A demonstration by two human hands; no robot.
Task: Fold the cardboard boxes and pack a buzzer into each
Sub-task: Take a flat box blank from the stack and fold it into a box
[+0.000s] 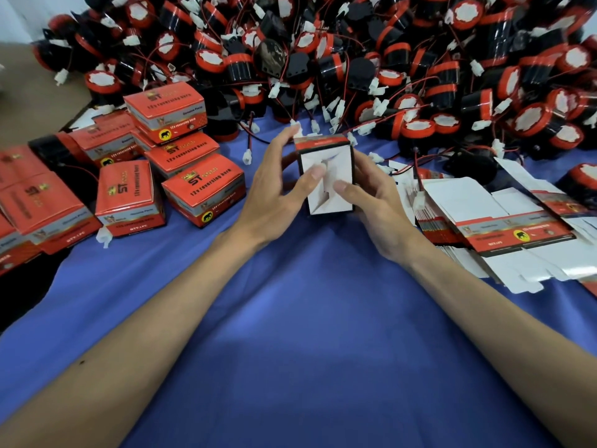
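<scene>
1. Cardboard box [340, 163], half folded, stands upright between my two hands, its white end flaps turned toward me and a red band along its far edge.
2. My left hand [274, 192] grips the box's left side, fingers curled over the far corner, thumb pressing the flaps.
3. My right hand [374, 202] holds the right side, thumb on the flaps, fingers hidden behind the box.
4. Beyond both hands lies a heap of red-and-black buzzers [371, 59] with white plugs.
5. Left of my left hand sit closed red boxes [200, 185], loosely stacked.
6. Right of my right hand lie flat box blanks [504, 218].
7. Under my forearms spreads the blue cloth [307, 334].
</scene>
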